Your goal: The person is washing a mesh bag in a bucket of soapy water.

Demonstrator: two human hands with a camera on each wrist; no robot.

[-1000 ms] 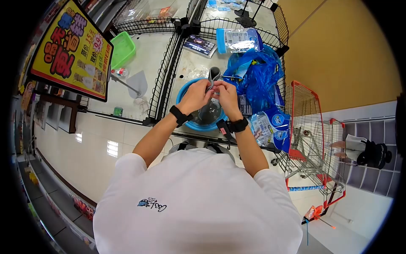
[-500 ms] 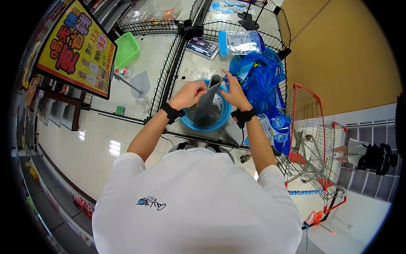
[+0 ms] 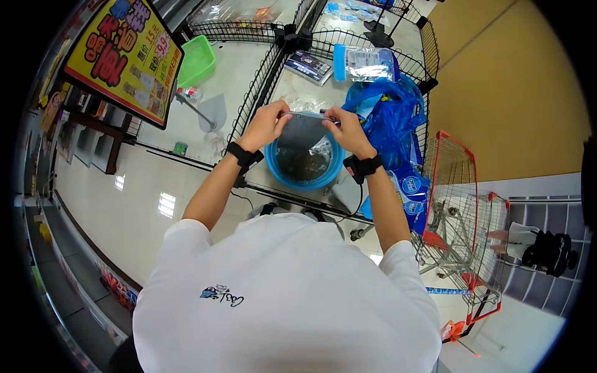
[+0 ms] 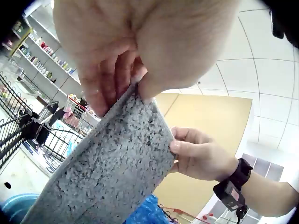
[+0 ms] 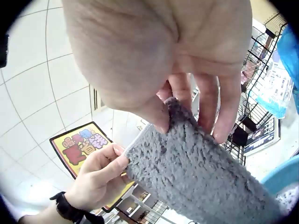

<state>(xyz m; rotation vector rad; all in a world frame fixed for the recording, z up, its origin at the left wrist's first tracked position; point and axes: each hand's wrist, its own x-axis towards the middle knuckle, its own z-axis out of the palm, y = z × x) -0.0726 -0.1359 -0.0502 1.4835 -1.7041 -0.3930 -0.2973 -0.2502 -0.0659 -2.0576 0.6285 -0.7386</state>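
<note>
My left hand (image 3: 264, 125) and right hand (image 3: 350, 132) each pinch an upper corner of a grey mop pad (image 3: 303, 130), thumb against fingers. Stretched between them, the pad hangs over a blue basin (image 3: 339, 165) of murky water (image 3: 301, 166) with some suds. Its speckled, fleecy face and thin edge show close up in the left wrist view, where the pad (image 4: 112, 158) slopes down from the left thumb. In the right wrist view the shaggy pile (image 5: 196, 163) runs from the right thumb toward the basin.
Right of the basin lie a blue plastic bag (image 3: 388, 118), a clear packet (image 3: 367, 64) and a blue-white package (image 3: 410, 189). A flat box (image 3: 309, 66) sits behind. Wire fencing (image 3: 258, 78) borders the table; a shopping cart (image 3: 451, 186) stands right, a yellow sign (image 3: 127, 53) left.
The mop pad was bunched upright between both hands, then hung lengthwise from the left while the right hand opened. Now both hands are farther apart, gripping its corners and spreading it.
</note>
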